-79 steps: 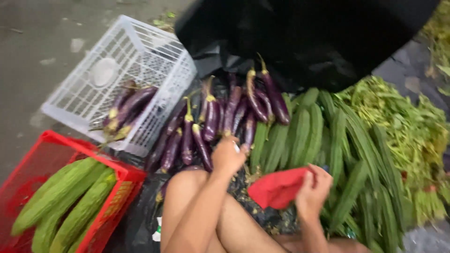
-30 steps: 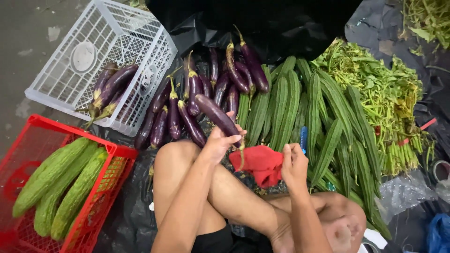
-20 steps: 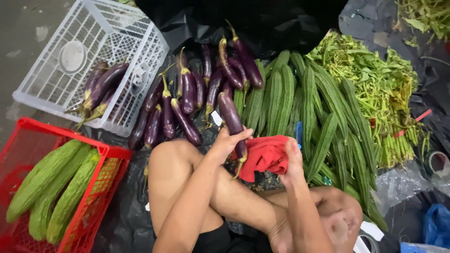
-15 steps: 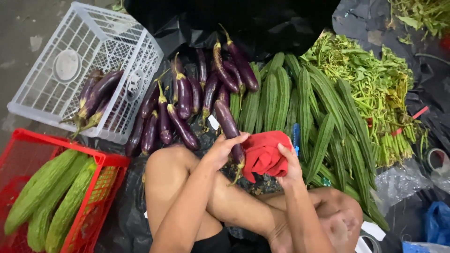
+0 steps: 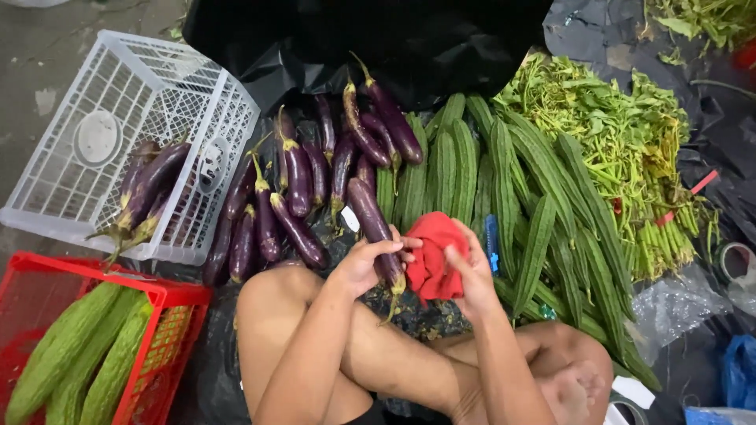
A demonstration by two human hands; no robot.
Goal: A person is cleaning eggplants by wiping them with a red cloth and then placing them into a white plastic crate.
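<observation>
Over black sheeting, left hand [image 5: 364, 266] grips eggplant [image 5: 373, 228], right hand [image 5: 471, 277] red cloth [image 5: 431, 253]

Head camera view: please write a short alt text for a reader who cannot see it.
A seated person's left hand holds a long purple eggplant while the right hand presses a red cloth against it. Around lie more eggplants, ridged green gourds, leafy greens, a white crate and a red crate.
</observation>
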